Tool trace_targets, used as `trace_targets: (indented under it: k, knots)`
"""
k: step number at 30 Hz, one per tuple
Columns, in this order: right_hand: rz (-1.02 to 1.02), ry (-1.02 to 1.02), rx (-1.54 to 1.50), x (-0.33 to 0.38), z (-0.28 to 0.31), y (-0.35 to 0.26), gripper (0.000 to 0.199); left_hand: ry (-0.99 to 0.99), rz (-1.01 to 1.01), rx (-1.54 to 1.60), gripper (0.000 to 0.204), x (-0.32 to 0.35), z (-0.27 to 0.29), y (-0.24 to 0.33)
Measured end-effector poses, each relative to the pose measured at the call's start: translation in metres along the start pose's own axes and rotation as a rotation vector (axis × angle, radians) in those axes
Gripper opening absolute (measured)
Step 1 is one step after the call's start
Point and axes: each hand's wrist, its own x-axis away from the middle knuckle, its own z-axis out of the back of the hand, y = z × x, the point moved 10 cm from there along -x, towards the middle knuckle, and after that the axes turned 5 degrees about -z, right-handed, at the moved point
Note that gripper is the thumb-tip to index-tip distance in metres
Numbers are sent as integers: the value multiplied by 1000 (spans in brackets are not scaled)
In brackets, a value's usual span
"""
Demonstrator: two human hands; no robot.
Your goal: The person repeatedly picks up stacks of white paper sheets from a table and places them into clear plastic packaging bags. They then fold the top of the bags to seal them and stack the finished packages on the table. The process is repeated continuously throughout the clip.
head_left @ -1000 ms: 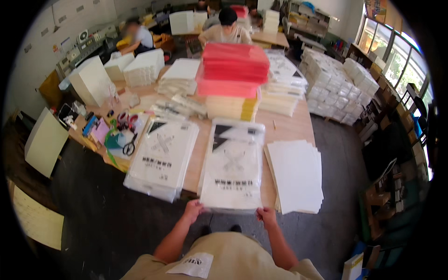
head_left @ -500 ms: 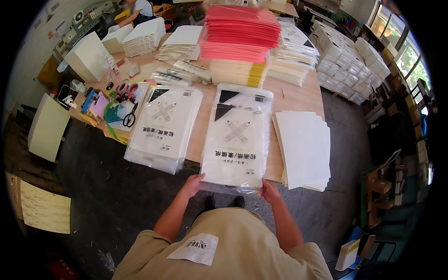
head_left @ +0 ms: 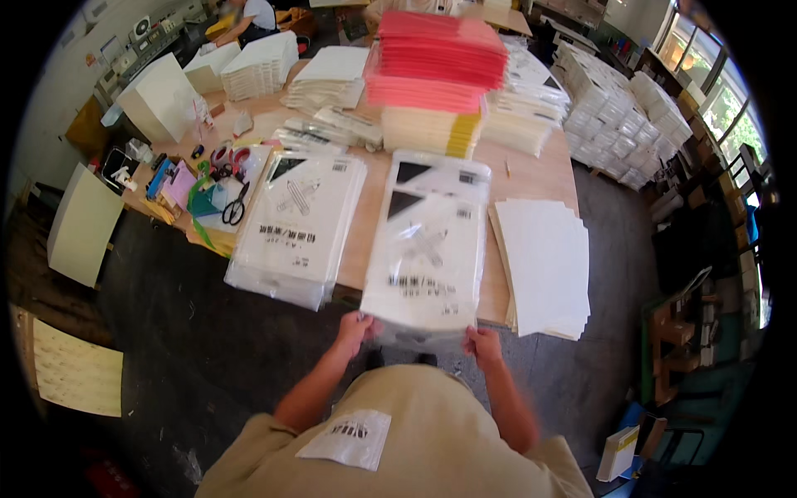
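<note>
Head view: my left hand [head_left: 355, 329] pinches one near corner of the clear printed sleeve [head_left: 422, 253] and my right hand [head_left: 484, 344] pinches the other, presumably to hold that edge taut and level. The sleeve lies lengthwise over the tabletop [head_left: 541, 178], near end overhanging, which likely frees both corners for gripping; printed packets [head_left: 295, 220] at left and white sheets [head_left: 546, 266] at right seem spaced to leave it room.
</note>
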Motion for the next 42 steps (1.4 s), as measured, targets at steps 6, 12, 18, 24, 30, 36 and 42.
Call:
trace_targets:
  k: [6,12,18,24,30,36,42]
  knots:
    - [-258,-37,-55,-14,14,58,27,-140,153,121,25,-2,15,-40]
    - [-250,-11,-170,-46,16,52,28,-171,192,43,32,-23,-2,-18]
    - [93,-46,160,-25,-20,-25,18,-113,-278,-238,41,-3,-35,71]
    - [225,-97,112,7,-110,-80,16,-42,-385,-119,39,11,22,160]
    - [251,-352,174,-36,-291,-93,20,150,-477,-234,32,-6,181,236]
    - [35,-348,471,-100,-394,-8,32,268,-360,-438,31,-69,327,238]
    - [181,-367,657,-17,-246,32,27,393,-269,-710,34,-62,345,241]
